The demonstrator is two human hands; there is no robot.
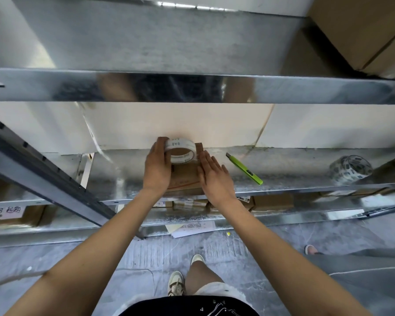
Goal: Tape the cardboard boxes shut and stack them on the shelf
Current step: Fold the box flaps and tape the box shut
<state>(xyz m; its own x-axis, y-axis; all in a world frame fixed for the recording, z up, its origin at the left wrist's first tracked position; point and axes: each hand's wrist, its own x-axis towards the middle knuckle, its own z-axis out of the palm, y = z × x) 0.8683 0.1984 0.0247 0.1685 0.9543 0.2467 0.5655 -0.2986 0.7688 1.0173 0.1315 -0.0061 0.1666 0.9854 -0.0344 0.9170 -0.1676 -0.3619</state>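
While gripping tape roll [181, 151], left hand [157, 166] (right hand [212, 173] flat on box [184, 179])

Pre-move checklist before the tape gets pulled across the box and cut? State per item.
1. Left hand grips the tape roll: ok.
2. Right hand, fingers straight, presses on the small cardboard box: ok.
3. Box sits on the metal shelf, near its front edge: ok.
4. Flaps fully closed under the hands: cannot tell.
5. Tape end stuck to the box: cannot tell.
6. Green utility knife lies on the shelf right of the box, in no hand; blade state: cannot tell.
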